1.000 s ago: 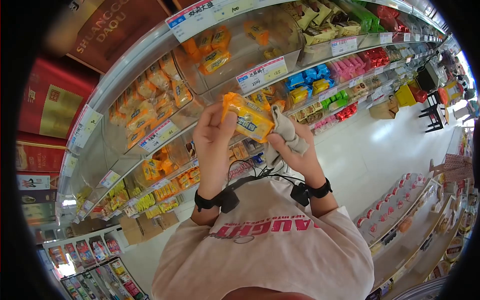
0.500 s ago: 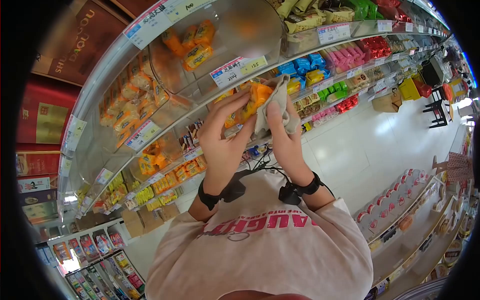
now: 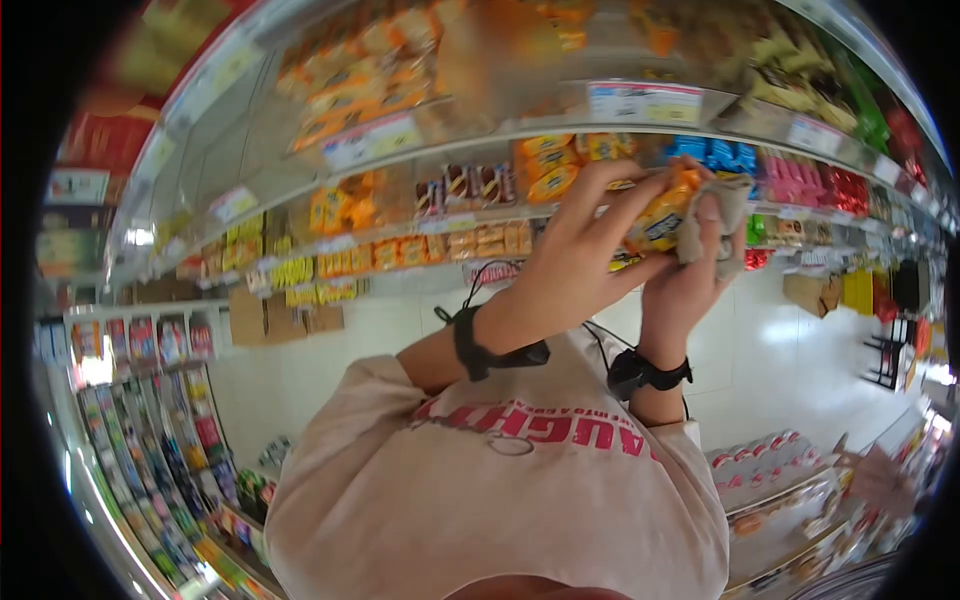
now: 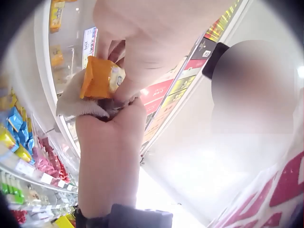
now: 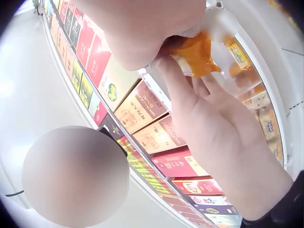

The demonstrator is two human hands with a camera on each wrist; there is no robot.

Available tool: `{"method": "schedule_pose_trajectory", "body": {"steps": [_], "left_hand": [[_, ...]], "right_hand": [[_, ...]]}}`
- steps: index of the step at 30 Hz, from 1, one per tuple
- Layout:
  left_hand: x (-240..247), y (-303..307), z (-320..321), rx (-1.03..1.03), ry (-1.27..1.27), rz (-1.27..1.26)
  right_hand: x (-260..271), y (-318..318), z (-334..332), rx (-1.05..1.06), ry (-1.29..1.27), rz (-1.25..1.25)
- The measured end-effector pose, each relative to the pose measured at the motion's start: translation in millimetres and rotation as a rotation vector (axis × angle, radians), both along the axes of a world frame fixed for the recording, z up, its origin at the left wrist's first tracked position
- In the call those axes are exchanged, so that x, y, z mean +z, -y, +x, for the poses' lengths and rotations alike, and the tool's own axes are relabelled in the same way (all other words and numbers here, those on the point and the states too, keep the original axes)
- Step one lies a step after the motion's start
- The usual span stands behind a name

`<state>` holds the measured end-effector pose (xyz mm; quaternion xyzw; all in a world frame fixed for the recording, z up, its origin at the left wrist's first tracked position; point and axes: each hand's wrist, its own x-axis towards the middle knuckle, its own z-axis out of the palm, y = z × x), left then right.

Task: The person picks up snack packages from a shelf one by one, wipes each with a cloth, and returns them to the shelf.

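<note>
An orange and yellow wrapped snack packet is held between both hands in front of the shelves. My left hand grips it from the left, fingers over its top and thumb beneath. A folded grey cloth lies in my right hand, thumb pressed over it, against the packet's right end. In the left wrist view, the orange end of the packet sticks out beside the cloth. From the right wrist, the packet shows between the hands, partly covered by fingers.
Curved shelves hold clear bins of orange snack packets, with blue packets and pink packets farther right. Price labels line the shelf edges. A cardboard box sits on the floor at left; low display shelves stand behind right.
Both hands have moved right across the head view with the packet and cloth. The packet, earlier broad side up, was turned, and the cloth now presses its end. The view has swung along the shelves.
</note>
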<state>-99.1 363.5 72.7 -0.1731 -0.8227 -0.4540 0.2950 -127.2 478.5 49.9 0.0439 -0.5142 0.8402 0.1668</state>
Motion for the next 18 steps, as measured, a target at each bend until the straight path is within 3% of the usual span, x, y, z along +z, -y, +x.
{"method": "schedule_pose_trajectory", "body": {"steps": [3, 6, 7, 10, 11, 12, 14, 15, 17, 18], "left_hand": [[-4.5, 20.2, 6.0, -0.035, 0.037, 0.003], [4.1, 40.8, 11.0, -0.216, 0.259, 0.419], [14.5, 52.7, 18.2, -0.226, 0.331, 0.369], [10.4, 71.1, 20.8, -0.102, 0.041, 0.113], [11.7, 76.0, 24.5, 0.007, -0.028, 0.019], [10.5, 81.9, 28.6, 0.039, 0.004, 0.03], [2.8, 91.5, 37.8, 0.079, 0.084, 0.071], [3.4, 97.3, 39.3, 0.074, 0.058, 0.096], [-5.3, 108.5, 47.8, 0.028, 0.129, 0.227], [-8.7, 113.3, 50.4, 0.011, 0.164, 0.286]], "right_hand": [[2.7, 2.7, 2.3, 0.22, 0.033, -0.133], [9.7, 10.7, 7.8, 0.365, 0.046, -0.366], [6.5, 11.4, 13.9, 0.359, 0.082, -0.302], [-10.4, 26.6, 18.0, 0.328, 0.186, -0.209], [-11.2, 29.4, 18.1, 0.308, 0.239, -0.042], [-1.8, 38.4, 21.5, 0.277, 0.293, 0.128], [5.0, 52.5, 26.3, 0.118, 0.118, 0.476], [4.1, 61.7, 20.9, 0.005, -0.114, 0.655], [4.7, 72.2, 24.7, -0.012, -0.22, 0.709], [6.1, 78.1, 29.1, 0.078, -0.095, 0.578]]}}
